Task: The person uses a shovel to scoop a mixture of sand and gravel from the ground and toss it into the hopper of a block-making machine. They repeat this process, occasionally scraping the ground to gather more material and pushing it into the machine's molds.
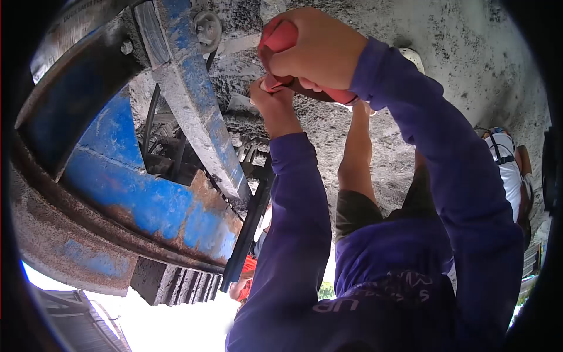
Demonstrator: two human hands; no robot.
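While both hands are closed on it, the red-handled tool [280,39] is held against the blue machine frame [193,111], above the concrete floor [469,64]. Right hand [319,50] is clenched round the grip; left hand [272,97] clasps just beneath. Tool judged stiff, moderately heavy; grip best taken at the red handle. Its working end is hidden.

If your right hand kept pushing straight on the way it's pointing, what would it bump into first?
Most likely the round bolt on the blue metal bar. The right hand grips a red handle whose grey shaft runs towards it. Depth is hard to judge.
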